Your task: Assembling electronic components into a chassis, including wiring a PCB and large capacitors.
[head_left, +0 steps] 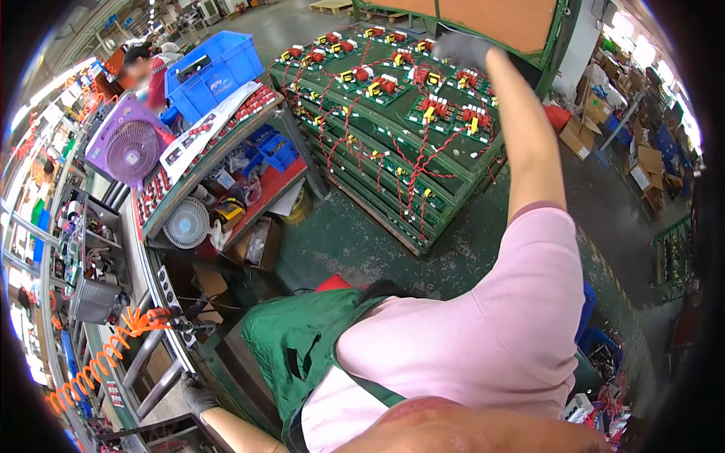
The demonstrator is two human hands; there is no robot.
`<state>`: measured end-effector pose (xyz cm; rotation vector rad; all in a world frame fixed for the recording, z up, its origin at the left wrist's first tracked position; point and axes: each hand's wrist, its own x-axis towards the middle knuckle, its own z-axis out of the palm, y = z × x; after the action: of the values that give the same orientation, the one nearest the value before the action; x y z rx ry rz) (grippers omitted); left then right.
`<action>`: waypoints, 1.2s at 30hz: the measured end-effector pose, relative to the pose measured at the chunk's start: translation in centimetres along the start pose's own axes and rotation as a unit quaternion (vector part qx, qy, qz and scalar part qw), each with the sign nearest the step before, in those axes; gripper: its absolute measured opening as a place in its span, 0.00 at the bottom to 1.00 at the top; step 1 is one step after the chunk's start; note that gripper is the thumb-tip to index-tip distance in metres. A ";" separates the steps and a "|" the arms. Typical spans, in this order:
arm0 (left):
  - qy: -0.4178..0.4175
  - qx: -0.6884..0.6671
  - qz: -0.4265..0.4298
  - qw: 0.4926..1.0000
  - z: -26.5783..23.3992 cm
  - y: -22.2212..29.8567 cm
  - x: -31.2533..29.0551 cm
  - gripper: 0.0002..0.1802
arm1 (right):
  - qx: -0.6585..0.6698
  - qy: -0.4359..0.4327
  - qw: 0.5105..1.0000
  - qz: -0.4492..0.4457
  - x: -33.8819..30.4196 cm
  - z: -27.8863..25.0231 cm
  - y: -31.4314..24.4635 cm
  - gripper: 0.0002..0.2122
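Observation:
My right hand (462,50), in a dark grey glove, reaches out to the far right corner of a green tray rack (362,98). Circuit boards (430,110) with red and yellow parts and twisted red wires lie across its top. The hand is over the boards near the rack's upright frame; its fingers are smeared, and whatever they touch is hidden. At the lower left, my left hand (198,395), also gloved, rests by the metal edge of the workbench (175,332). Its fingers are mostly hidden, and nothing shows in it.
A blue crate (215,75) and a purple fan (127,143) stand on the bench to the left. A coiled orange air hose (106,362) hangs nearby. Cardboard boxes (578,137) stand on the right. Another person (155,79) works at the far left.

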<state>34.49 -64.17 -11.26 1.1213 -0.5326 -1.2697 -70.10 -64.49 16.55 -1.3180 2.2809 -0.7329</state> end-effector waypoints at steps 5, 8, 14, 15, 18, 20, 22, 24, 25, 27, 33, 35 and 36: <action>0.086 -0.009 0.056 0.995 -0.2 -0.3 -1.9 0.18 | -0.281 -0.017 0.948 0.151 -3.7 13.5 -1.8 0.27; 0.101 0.025 0.061 0.993 -2.3 -0.9 -2.2 0.20 | -0.282 0.030 0.945 0.162 -2.6 15.7 0.5 0.22; 0.095 -0.013 0.050 0.994 -1.4 -1.6 -3.4 0.20 | -0.149 0.131 0.973 0.116 -2.2 13.4 2.5 0.21; 0.096 -0.005 0.057 0.994 -1.0 -1.2 -3.5 0.20 | -0.152 0.144 0.975 0.079 -3.3 12.8 0.8 0.21; -0.011 0.029 0.070 0.997 2.5 -1.0 -2.6 0.21 | -0.052 0.133 0.990 0.016 -6.2 10.5 -3.6 0.20; -0.083 0.035 0.071 0.993 5.7 -1.2 -2.1 0.21 | -0.090 0.170 0.976 -0.106 -8.3 10.2 -6.4 0.18; -0.149 0.021 0.071 0.986 8.7 -1.3 -1.7 0.21 | -0.124 0.193 0.943 -0.242 -10.5 10.4 -9.8 0.18; -0.129 0.065 0.135 0.980 14.2 -2.0 -3.4 0.17 | -0.149 0.191 0.891 -0.384 -12.2 12.2 -13.2 0.19; -0.142 0.085 0.100 0.981 17.3 -0.7 -5.1 0.16 | -0.150 0.169 0.864 -0.450 -12.8 13.4 -15.3 0.19; -0.212 0.137 0.137 0.958 23.3 0.5 -8.0 0.15 | -0.144 0.119 0.789 -0.585 -14.5 16.3 -20.0 0.17; -0.325 0.116 0.114 0.932 30.6 4.9 -18.3 0.53 | -0.216 -0.061 0.527 -0.820 -22.9 27.0 -34.2 0.10; -0.374 0.125 0.083 0.915 28.0 6.0 -19.9 0.54 | -0.181 -0.143 0.434 -0.871 -26.2 30.6 -37.9 0.09; -0.342 0.178 0.071 0.920 26.7 6.9 -21.5 0.47 | -0.173 -0.166 0.383 -0.892 -27.7 32.2 -39.3 0.09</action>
<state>9.48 -54.47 11.13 0.8816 -1.3913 -1.4611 -12.27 -64.23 18.12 -3.3249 -0.3228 -0.2047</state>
